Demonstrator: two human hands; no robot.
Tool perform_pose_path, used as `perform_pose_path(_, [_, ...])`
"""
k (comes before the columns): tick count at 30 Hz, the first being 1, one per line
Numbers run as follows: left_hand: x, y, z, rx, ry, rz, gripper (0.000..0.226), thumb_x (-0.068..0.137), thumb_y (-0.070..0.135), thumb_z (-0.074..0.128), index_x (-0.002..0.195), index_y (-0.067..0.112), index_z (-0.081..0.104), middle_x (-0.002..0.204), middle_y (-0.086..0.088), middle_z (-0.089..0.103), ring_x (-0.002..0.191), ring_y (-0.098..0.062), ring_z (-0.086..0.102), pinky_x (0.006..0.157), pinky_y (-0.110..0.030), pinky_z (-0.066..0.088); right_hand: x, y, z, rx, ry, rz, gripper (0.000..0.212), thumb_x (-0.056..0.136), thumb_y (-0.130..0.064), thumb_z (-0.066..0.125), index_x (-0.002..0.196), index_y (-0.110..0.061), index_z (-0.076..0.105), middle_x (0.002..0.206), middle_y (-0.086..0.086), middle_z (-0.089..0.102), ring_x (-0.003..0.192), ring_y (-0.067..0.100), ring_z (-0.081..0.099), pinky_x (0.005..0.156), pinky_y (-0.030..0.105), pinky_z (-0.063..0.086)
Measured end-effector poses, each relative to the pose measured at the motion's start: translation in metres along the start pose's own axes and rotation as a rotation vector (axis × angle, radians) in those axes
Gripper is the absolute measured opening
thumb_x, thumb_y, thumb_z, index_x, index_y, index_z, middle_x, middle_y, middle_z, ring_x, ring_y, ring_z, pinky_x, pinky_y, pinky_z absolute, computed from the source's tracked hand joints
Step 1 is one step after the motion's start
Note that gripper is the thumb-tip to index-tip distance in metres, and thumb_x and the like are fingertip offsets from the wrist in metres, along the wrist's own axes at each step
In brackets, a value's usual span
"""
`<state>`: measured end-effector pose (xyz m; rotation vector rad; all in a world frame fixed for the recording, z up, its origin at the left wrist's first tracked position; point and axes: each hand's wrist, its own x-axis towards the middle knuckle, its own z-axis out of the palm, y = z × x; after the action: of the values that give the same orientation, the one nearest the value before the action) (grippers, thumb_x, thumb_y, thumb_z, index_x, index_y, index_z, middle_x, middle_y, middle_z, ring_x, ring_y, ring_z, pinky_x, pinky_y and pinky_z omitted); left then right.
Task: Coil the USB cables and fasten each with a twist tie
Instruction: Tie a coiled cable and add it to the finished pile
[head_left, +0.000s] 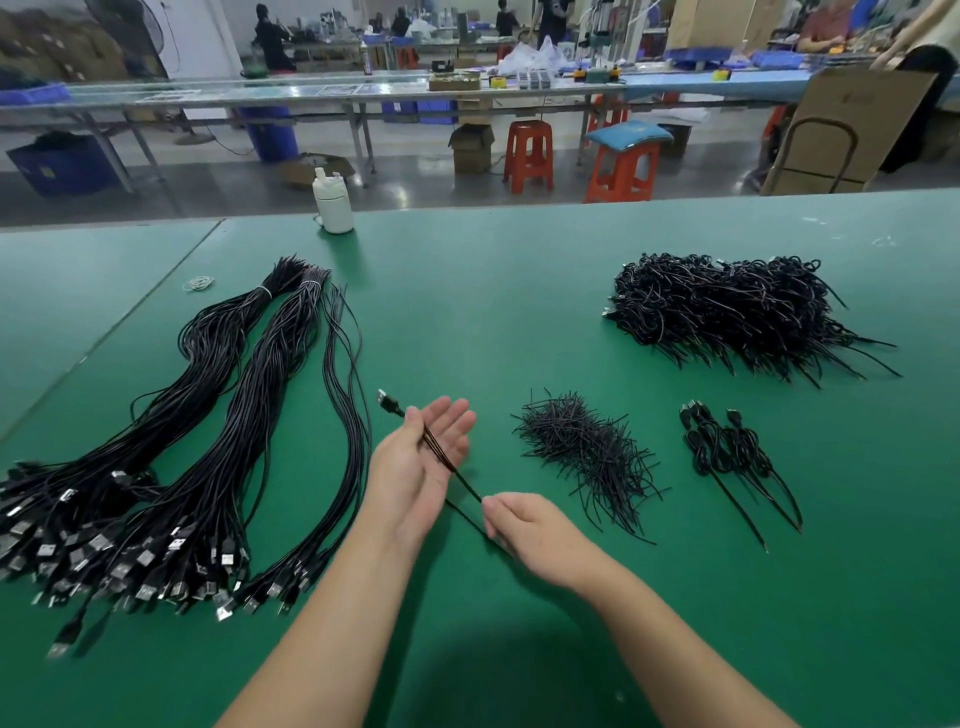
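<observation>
left hand (415, 467) flat, thin black cable (441, 454) across | right hand (524, 525) pinching it

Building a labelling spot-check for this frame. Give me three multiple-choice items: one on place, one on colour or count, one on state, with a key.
1. Where is the twist tie pile?
A. Right of the hands
B. Left of the straight cables
C. Beside the white bottle

2. What colour is the table?
A. Grey
B. Green
C. Blue

3. How is the left hand?
A. Fist closed
B. Flat on the table
C. Palm open, cable loops across it

Key: 1 A, the pile lies between the hands and the small group of coiled cables. 2 B, the mat is green throughout. 3 C, fingers are spread while the right hand pinches the cable.
</observation>
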<state>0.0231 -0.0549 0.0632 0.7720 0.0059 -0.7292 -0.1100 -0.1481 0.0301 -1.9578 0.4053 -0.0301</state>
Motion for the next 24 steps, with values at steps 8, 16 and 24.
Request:
perform_pose_path(8, [-0.024,0.034,-0.020,0.904,-0.766,-0.288,0.035,0.104,0.024,0.040,0.101,0.006,0.070,0.067,-0.004,0.070,0.042,-0.012,0.053,0.046,-0.022,0.042,0.004,0.003,-0.023,0.832,0.088,0.199,0.039,0.105,-0.035,0.041,0.071,-0.017,0.047,0.055,-0.003,0.020,0.047,0.014,0.019,0.045,0.025,0.026])
perform_pose_path(16, [-0.005,-0.022,-0.023,0.551,-0.062,-0.018,0.036,0.108,0.018,0.034,0.121,-0.009,0.055,0.108,-0.022,0.072,0.101,-0.031,0.071,0.086,-0.036,0.059,-0.002,-0.010,-0.008,0.558,-0.067,0.112,0.033,0.106,-0.029,0.038,0.077,-0.018,0.048,0.056,-0.004,0.027,0.049,0.014,0.018,0.044,0.025,0.019])
perform_pose_path(24, [-0.001,0.013,-0.001,0.032,-0.135,-0.025,0.031,0.104,0.023,0.038,0.105,0.002,0.061,0.070,-0.001,0.065,0.039,-0.006,0.043,0.040,-0.019,0.037,-0.002,0.002,-0.007,0.530,-0.052,0.182,0.034,0.107,-0.030,0.038,0.076,-0.017,0.044,0.057,-0.002,0.024,0.050,0.014,0.015,0.047,0.027,0.013])
